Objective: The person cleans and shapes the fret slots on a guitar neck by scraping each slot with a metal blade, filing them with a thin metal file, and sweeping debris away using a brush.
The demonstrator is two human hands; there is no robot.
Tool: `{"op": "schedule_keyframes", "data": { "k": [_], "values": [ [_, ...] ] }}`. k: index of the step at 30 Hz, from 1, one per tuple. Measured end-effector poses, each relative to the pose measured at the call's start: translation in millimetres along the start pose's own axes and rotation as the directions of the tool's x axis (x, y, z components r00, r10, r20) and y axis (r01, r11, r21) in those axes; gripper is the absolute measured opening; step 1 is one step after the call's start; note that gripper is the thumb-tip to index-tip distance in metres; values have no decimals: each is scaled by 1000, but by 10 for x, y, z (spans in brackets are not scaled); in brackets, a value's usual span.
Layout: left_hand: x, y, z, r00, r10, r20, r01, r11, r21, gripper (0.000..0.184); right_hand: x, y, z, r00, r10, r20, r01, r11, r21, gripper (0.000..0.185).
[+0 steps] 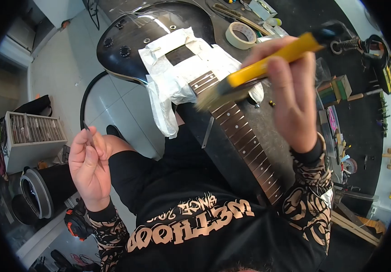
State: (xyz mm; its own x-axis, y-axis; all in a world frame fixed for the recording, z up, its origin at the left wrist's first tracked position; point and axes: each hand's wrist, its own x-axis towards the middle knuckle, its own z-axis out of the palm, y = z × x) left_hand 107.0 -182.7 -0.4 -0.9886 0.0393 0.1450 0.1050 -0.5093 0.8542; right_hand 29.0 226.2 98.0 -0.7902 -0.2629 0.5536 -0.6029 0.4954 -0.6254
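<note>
Guitar (159, 31) in black, set slantwise across the scene: body at the far side, neck running toward the near right along the bench (268, 127). White masking (163, 109) covers part of the body around a dark rectangular opening and hangs over its near edge. Two knobs (125, 51) stand on the left of the body; thin wires (134, 19) lie at its far edge. Right hand (293, 93), above the neck: fingers closed around the yellow handle of a brush (268, 65), thumb along its side. The bristles, blurred, point left over the far end of the fretboard (250, 140); whether they touch it cannot be told. Left hand (88, 167), well apart at the left, palm turned up: thumb and fingertips pinched on a thin dark piece (88, 132), its kind unclear, with the other fingers curled. Metal strip (207, 133): just left of the fretboard. Tape roll (242, 45): far side, right of the body.
</note>
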Motion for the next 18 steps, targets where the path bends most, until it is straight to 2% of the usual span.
{"op": "schedule_keyframes", "data": {
  "k": [1, 2, 4, 7, 8, 11, 14, 18],
  "values": [
    [45, -4, 46, 998, 11, 55, -11, 1000, 5, 21, -16, 28, 91, 998, -26, 51, 21, 995, 93, 23],
    [83, -6, 88, 994, 22, 107, -23, 1000, 9, 17, -17, 33, 164, 989, -136, 60, 140, 988, -70, 26],
    [133, 47, 158, 986, 56, 157, -70, 994, 86, 10, -28, 159, -1, 995, -90, 49, 102, 934, -343, 29],
    [150, 53, 110, 973, 162, 165, -202, 944, 263, 6, -3, 89, -400, 999, -26, -20, 9, 812, -583, 32],
    [148, 48, 70, 966, 202, 163, -246, 911, 330, 5, -37, 63, -529, 997, 72, -17, -67, 790, -609, 30],
    [175, 78, -69, 969, 213, 129, -248, 860, 446, 8, -206, 85, -729, 961, 271, 64, -148, 693, -706, 30],
    [238, 105, -70, 971, 199, 131, -237, 852, 466, 11, -480, 262, -816, 867, 470, 165, -195, 625, -756, 31],
    [436, 147, 73, 946, 210, 246, -287, 894, 343, 15, -754, 374, -876, 731, 614, 298, -208, 616, -760, 31]
  ]
}}
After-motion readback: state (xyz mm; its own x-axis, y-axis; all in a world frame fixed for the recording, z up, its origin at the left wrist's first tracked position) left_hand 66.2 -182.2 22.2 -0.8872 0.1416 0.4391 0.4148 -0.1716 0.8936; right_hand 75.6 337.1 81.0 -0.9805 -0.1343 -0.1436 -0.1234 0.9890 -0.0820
